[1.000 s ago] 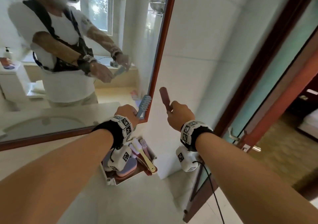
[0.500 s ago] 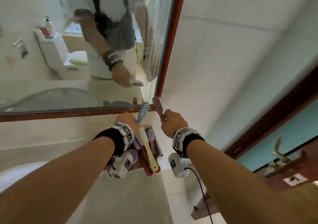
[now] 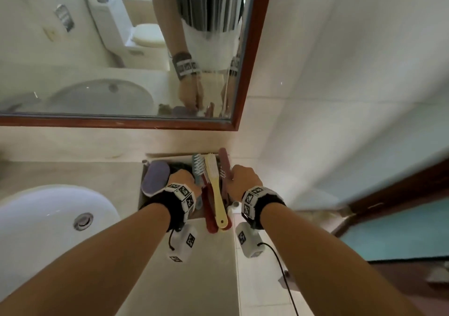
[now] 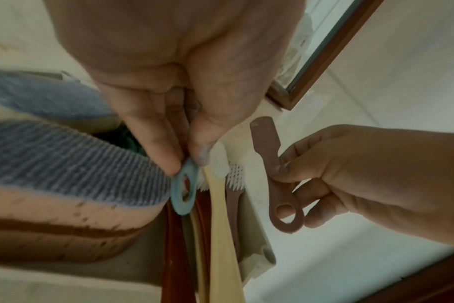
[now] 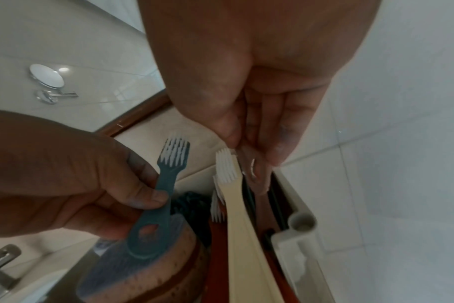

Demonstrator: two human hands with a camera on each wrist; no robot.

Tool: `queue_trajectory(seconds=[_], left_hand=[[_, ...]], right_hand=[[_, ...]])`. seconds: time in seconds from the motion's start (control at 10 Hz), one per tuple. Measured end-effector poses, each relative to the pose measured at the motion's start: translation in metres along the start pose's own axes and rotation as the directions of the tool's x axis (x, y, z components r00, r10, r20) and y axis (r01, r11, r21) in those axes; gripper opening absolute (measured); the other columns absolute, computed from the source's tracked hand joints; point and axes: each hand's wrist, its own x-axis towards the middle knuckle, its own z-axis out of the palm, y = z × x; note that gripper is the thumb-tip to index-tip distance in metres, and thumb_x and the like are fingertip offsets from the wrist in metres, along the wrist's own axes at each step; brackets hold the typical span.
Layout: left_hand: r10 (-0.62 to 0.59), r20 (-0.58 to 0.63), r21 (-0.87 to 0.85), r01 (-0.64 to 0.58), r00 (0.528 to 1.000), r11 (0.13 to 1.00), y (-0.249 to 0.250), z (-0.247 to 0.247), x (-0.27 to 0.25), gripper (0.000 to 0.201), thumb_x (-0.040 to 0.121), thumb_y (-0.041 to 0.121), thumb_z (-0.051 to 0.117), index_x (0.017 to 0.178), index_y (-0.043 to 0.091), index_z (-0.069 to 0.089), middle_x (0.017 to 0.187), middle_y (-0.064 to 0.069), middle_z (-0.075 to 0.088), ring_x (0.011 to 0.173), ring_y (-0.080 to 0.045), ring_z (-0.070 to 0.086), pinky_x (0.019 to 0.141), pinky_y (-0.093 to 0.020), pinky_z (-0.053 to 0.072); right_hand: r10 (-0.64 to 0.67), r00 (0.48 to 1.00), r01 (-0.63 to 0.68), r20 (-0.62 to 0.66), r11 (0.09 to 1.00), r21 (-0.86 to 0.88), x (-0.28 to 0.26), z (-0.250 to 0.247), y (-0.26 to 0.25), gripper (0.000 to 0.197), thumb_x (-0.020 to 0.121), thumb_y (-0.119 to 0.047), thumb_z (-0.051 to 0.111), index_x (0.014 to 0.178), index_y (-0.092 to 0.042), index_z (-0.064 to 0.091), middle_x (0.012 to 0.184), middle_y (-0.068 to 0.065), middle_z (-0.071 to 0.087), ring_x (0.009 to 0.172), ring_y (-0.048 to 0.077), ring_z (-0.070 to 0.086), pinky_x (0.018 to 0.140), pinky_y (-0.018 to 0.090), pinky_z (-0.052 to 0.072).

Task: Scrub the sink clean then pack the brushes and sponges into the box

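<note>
Brushes fill the open box (image 3: 145, 184) on the counter beside the white sink (image 3: 36, 209): a cream brush (image 3: 216, 189) and a red-handled one (image 3: 210, 216) lie along it, next to stacked sponges (image 4: 73, 184) with grey scouring tops. Over the box, the left hand (image 3: 181, 178) pinches a small blue brush (image 5: 158, 207) by its handle, bristles up, while the right hand (image 3: 244, 178) grips a small maroon brush (image 4: 270, 155) between thumb and curled fingers.

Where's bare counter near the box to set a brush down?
Bare counter lies in front of the white plastic box, between the white sink basin and the counter's right edge. The box is crowded: purple oval sponge, long yellow brush, both hands.
</note>
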Motion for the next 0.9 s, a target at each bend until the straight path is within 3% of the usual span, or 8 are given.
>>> queue_trajectory(seconds=[0.1, 0.2, 0.3, 0.4, 0.5, 0.7, 0.8, 0.9], left_hand=[[-0.001, 0.009, -0.007, 0.001, 1.000, 1.000, 0.000, 0.008, 0.010, 0.013, 0.082, 0.015, 0.071, 0.073, 0.008, 0.063, 0.076, -0.011, 0.069, 0.076, -0.031, 0.069, 0.074, -0.041, 0.060], [0.002, 0.000, 0.060, -0.002, 1.000, 0.998, 0.000, 0.017, 0.021, 0.014, 0.086, 0.017, 0.069, 0.078, 0.009, 0.060, 0.080, -0.007, 0.064, 0.075, -0.025, 0.061, 0.071, -0.032, 0.053], [-0.004, -0.008, 0.131, 0.005, 1.000, 0.991, 0.001, 0.024, 0.029, 0.024, 0.083, 0.021, 0.072, 0.070, 0.013, 0.054, 0.073, -0.004, 0.057, 0.066, -0.021, 0.053, 0.064, -0.029, 0.046], [0.041, -0.013, 0.149, -0.039, 0.999, 0.988, 0.004, 0.027, 0.037, 0.025, 0.081, 0.022, 0.073, 0.068, 0.013, 0.054, 0.076, -0.006, 0.059, 0.067, -0.022, 0.057, 0.061, -0.028, 0.045], [0.095, 0.007, 0.160, -0.095, 0.995, 0.982, 0.005, 0.029, 0.038, 0.021, 0.078, 0.025, 0.076, 0.077, 0.012, 0.060, 0.078, -0.006, 0.061, 0.076, -0.027, 0.063, 0.061, -0.030, 0.048], [0.169, -0.029, 0.211, -0.159, 0.985, 0.965, -0.005, 0.037, 0.045, 0.018, 0.083, 0.027, 0.062, 0.076, 0.013, 0.055, 0.079, -0.007, 0.062, 0.064, -0.025, 0.058, 0.054, -0.029, 0.044], [0.190, -0.026, 0.272, -0.176, 0.981, 0.946, -0.002, 0.037, 0.043, 0.015, 0.085, 0.027, 0.062, 0.082, 0.012, 0.057, 0.084, -0.007, 0.064, 0.068, -0.025, 0.060, 0.056, -0.030, 0.047], [0.199, -0.054, 0.212, -0.183, 0.979, 0.960, 0.000, 0.035, 0.044, 0.013, 0.086, 0.025, 0.061, 0.086, 0.012, 0.059, 0.081, -0.005, 0.060, 0.069, -0.027, 0.060, 0.059, -0.030, 0.049]], right_hand=[[0.046, 0.999, -0.046, 0.007, 0.999, -0.017, 0.009, 0.010, 0.008, 0.023, 0.092, -0.039, 0.047, 0.097, -0.017, 0.056, 0.088, 0.001, 0.061, 0.076, 0.025, 0.061, 0.067, 0.032, 0.052], [0.076, 0.997, -0.076, -0.008, 0.997, -0.015, 0.015, 0.018, 0.013, 0.024, 0.094, -0.038, 0.043, 0.096, -0.017, 0.054, 0.084, 0.000, 0.056, 0.073, 0.023, 0.057, 0.067, 0.032, 0.049], [0.074, 0.997, -0.074, 0.009, 0.997, 0.014, 0.021, 0.028, 0.013, 0.026, 0.094, -0.040, 0.045, 0.094, -0.016, 0.057, 0.083, 0.000, 0.059, 0.071, 0.022, 0.059, 0.063, 0.031, 0.049], [0.061, 0.998, -0.061, 0.009, 0.998, 0.001, 0.028, 0.040, 0.011, 0.021, 0.091, -0.035, 0.050, 0.091, -0.016, 0.059, 0.085, 0.003, 0.065, 0.069, 0.023, 0.060, 0.060, 0.030, 0.051], [0.049, 0.998, -0.049, 0.030, 0.999, -0.006, 0.030, 0.046, 0.011, 0.014, 0.090, -0.029, 0.054, 0.091, -0.017, 0.061, 0.081, 0.000, 0.061, 0.069, 0.023, 0.058, 0.060, 0.029, 0.048], [0.057, 0.997, -0.058, 0.059, 0.998, 0.015, 0.036, 0.051, 0.016, 0.014, 0.088, -0.026, 0.058, 0.083, -0.015, 0.064, 0.070, -0.002, 0.060, 0.058, 0.014, 0.058, 0.051, 0.023, 0.047], [0.055, 0.995, -0.056, 0.081, 0.998, 0.016, 0.038, 0.050, 0.018, 0.015, 0.087, -0.028, 0.063, 0.083, -0.014, 0.066, 0.069, -0.003, 0.059, 0.055, 0.010, 0.055, 0.045, 0.019, 0.038], [0.055, 0.996, -0.057, 0.065, 0.998, 0.020, 0.041, 0.050, 0.020, 0.019, 0.084, -0.036, 0.068, 0.086, -0.017, 0.068, 0.072, -0.003, 0.062, 0.057, 0.010, 0.056, 0.046, 0.020, 0.038]])
